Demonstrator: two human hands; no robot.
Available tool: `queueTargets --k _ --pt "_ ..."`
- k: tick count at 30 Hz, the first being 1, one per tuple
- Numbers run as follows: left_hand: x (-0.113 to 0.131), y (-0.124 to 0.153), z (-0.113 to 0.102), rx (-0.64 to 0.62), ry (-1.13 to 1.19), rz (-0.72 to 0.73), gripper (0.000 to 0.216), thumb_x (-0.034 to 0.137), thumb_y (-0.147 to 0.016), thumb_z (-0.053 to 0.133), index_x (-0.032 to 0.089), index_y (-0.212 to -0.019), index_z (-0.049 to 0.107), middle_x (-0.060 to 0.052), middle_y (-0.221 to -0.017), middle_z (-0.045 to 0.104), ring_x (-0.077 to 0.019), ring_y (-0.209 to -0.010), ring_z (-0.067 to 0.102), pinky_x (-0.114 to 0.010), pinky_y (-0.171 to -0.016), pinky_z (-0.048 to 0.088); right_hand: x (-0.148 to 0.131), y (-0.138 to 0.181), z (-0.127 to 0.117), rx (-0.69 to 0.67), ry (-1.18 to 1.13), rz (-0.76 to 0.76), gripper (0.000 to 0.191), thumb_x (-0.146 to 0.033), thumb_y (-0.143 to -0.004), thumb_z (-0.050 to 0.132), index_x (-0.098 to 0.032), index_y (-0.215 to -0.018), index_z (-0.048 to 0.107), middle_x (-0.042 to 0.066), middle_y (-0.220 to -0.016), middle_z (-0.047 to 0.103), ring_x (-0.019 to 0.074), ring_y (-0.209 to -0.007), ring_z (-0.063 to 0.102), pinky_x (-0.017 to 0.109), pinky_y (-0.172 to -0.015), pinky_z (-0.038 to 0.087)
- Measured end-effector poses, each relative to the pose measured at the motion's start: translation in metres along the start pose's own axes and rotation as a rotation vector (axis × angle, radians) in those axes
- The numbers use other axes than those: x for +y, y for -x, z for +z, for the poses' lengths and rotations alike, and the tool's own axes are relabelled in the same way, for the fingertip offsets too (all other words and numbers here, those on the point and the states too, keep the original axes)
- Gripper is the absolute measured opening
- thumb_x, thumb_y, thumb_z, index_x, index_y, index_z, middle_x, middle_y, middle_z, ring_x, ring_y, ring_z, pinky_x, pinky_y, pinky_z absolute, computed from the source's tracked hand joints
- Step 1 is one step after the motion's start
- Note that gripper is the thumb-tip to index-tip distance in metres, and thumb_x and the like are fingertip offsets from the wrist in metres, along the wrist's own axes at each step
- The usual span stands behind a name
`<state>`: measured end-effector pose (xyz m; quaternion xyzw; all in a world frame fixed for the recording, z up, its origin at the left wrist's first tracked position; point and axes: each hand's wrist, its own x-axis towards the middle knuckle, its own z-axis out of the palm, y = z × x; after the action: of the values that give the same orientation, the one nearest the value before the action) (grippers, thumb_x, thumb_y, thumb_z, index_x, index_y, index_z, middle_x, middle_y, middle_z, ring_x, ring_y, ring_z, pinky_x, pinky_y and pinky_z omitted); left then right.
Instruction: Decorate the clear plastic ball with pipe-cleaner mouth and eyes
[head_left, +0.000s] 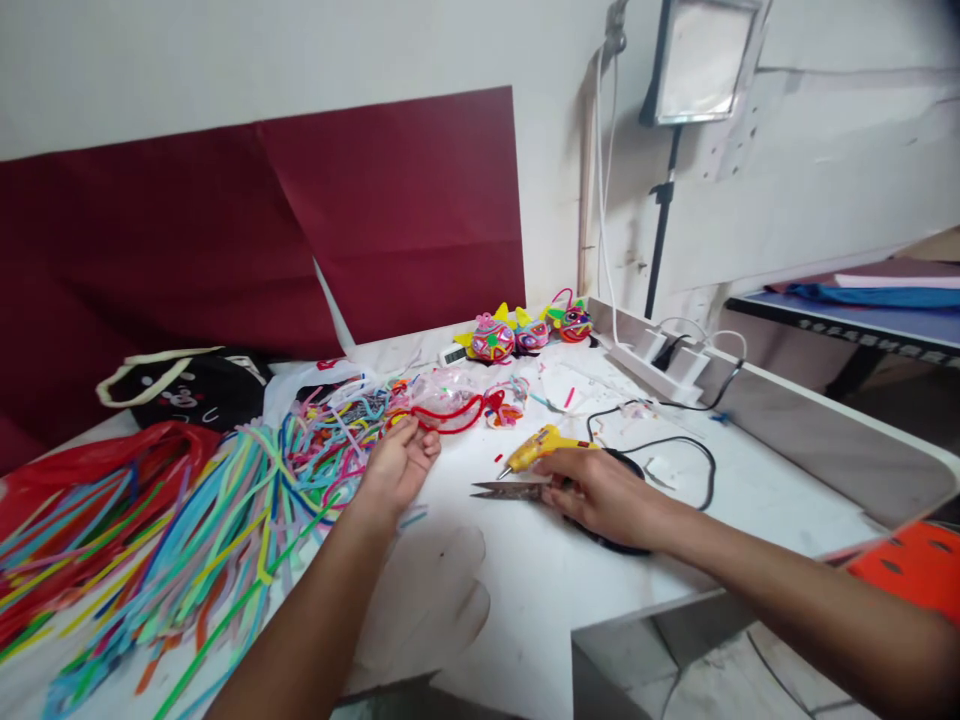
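My left hand (399, 468) is closed at the table's middle, its fingertips pinching the end of a curved red pipe cleaner (456, 430). The strip bows to the right, with its far end close to a small red craft piece (496, 405). In my right hand (596, 490) is a pair of scissors (511, 491), held low over the white table (517, 560). Its blades point left and look slightly parted; the fingers partly cover the dark handles. A yellow glue gun (541, 447) lies just behind the scissors, nozzle to the left.
Many coloured pipe cleaners (225, 540) cover the left side, some in a red bag (169, 445). Behind them sits a black pouch (187, 385). Several colourful woven ornaments (492, 338) stand at the back. A power strip (660, 370) and black cord (712, 470) lie right.
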<state>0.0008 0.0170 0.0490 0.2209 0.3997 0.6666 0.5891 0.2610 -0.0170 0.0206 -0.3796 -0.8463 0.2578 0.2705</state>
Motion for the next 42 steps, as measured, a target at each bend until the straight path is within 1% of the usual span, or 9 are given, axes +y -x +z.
queueTargets --k 3,6,11,16,22,27,33,38,42 --pt "0.009 0.007 0.001 0.006 -0.031 -0.001 0.027 0.002 -0.09 0.041 0.018 -0.069 0.044 0.003 -0.055 0.046 -0.01 -0.045 0.046 -0.02 -0.044 0.036 0.01 0.019 0.007 0.02 0.397 -0.074 0.02 -0.02 -0.085 0.057 -0.015 -0.1 0.068 0.015 -0.102 0.068 0.0288 -0.099 0.061 0.043 -0.087 0.047" --pt "0.012 0.017 -0.006 0.034 -0.064 -0.016 0.026 0.001 -0.089 0.042 0.018 -0.07 0.045 0.003 -0.054 0.046 -0.0097 -0.043 0.046 -0.019 -0.042 0.035 0.019 0.026 0.011 0.03 0.509 -0.07 0.022 -0.026 -0.086 0.059 -0.016 -0.104 0.067 0.015 -0.102 0.068 0.0298 -0.1 0.061 0.043 -0.086 0.046" --pt "0.005 0.043 -0.025 0.092 -0.099 -0.046 0.027 0.002 -0.09 0.041 0.016 -0.067 0.045 0.002 -0.055 0.047 -0.0098 -0.044 0.047 -0.019 -0.041 0.036 0.027 0.022 0.014 0.038 0.594 -0.085 0.023 -0.013 -0.09 0.048 -0.014 -0.104 0.067 0.015 -0.1 0.069 0.0282 -0.096 0.063 0.039 -0.079 0.046" --pt "-0.007 0.065 -0.038 0.132 -0.116 -0.072 0.025 0.001 -0.088 0.044 0.015 -0.068 0.049 0.001 -0.057 0.049 -0.0092 -0.045 0.047 -0.019 -0.041 0.037 0.033 0.016 0.008 -0.085 0.637 -0.027 0.036 -0.003 -0.085 0.048 -0.012 -0.116 0.062 0.015 -0.107 0.067 0.0257 -0.089 0.067 0.033 -0.071 0.049" --pt "-0.016 0.069 -0.047 0.166 -0.118 -0.093 0.025 0.0 -0.088 0.044 0.014 -0.069 0.05 0.001 -0.056 0.048 -0.0083 -0.044 0.046 -0.018 -0.04 0.035 0.043 0.016 0.007 -0.072 0.658 -0.031 0.038 -0.001 -0.085 0.043 -0.011 -0.117 0.062 0.016 -0.109 0.066 0.0274 -0.097 0.066 0.037 -0.08 0.052" --pt "-0.021 0.069 -0.047 0.174 -0.122 -0.111 0.025 0.0 -0.09 0.043 0.014 -0.07 0.048 0.003 -0.055 0.046 -0.0072 -0.044 0.045 -0.017 -0.041 0.034 0.045 0.019 0.005 -0.061 0.689 0.004 0.041 -0.003 -0.081 0.047 -0.012 -0.119 0.061 0.016 -0.115 0.065 0.0295 -0.099 0.065 0.039 -0.081 0.053" --pt "-0.029 0.069 -0.04 0.166 -0.164 -0.161 0.024 0.004 -0.093 0.041 0.014 -0.072 0.049 -0.001 -0.061 0.055 -0.007 -0.044 0.046 -0.018 -0.041 0.035 0.043 0.02 0.005 -0.017 0.75 0.126 0.041 -0.004 -0.079 0.048 -0.012 -0.116 0.063 0.018 -0.117 0.064 0.0317 -0.099 0.065 0.04 -0.078 0.054" --pt "-0.035 0.066 -0.035 0.17 -0.214 -0.196 0.026 0.005 -0.094 0.039 0.015 -0.072 0.047 -0.002 -0.06 0.057 -0.0064 -0.043 0.046 -0.018 -0.043 0.036 0.046 0.02 0.008 0.036 0.771 0.202 0.039 -0.004 -0.081 0.046 -0.016 -0.114 0.064 0.015 -0.117 0.064 0.0292 -0.095 0.067 0.035 -0.07 0.054" --pt "-0.037 0.064 -0.031 0.177 -0.282 -0.207 0.027 0.005 -0.094 0.038 0.016 -0.072 0.047 -0.001 -0.058 0.057 -0.007 -0.045 0.05 -0.017 -0.045 0.038 0.045 0.023 0.007 0.037 0.772 0.203 0.039 -0.003 -0.082 0.044 -0.017 -0.111 0.065 0.013 -0.116 0.065 0.0279 -0.097 0.067 0.034 -0.072 0.054"
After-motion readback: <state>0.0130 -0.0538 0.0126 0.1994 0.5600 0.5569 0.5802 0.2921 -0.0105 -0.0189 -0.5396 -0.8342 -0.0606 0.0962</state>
